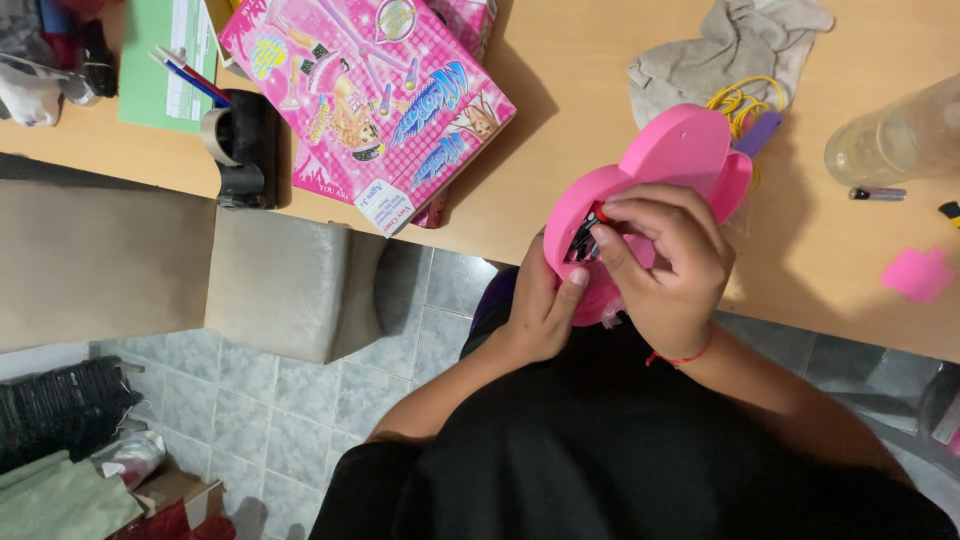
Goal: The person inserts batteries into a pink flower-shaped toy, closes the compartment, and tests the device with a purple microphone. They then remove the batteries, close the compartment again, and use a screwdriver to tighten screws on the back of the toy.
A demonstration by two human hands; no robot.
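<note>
At table's edge, upper left: large pink toy box [370, 95] lying flat and askew, printed with a cartoon doll figure, blue lettering and a small white label at its lower corner, one corner jutting past the wooden table [560, 110]. Beside it, a green sheet of paper [160, 60] with pens [190, 75] on top, and a roll of tape [225, 135] close to the box's left side.

Held over the table's near edge: pink flower-shaped toy [670, 165], underside up, a small open compartment showing dark and red parts inside. Left hand [540, 310] cupped beneath the toy's lower rim, thumb pressed against its side, gripping it. Right hand [665, 260] curled over the top, fingertips [610, 210] bent down into the compartment; whether pinching anything there, cannot tell. Thin red string bracelet [680, 358] on the right wrist.

Behind the toy: crumpled grey cloth [730, 45], yellow coiled cord [740, 100] and a purple piece [760, 130] just beside the toy's upper edge. Far right: clear plastic bottle [895, 135] on its side, a small battery [878, 194] near it, a loose pink plastic piece [918, 274] well apart from the toy. Below the table: grey cushioned stool [290, 280] on tiled floor [270, 420].
</note>
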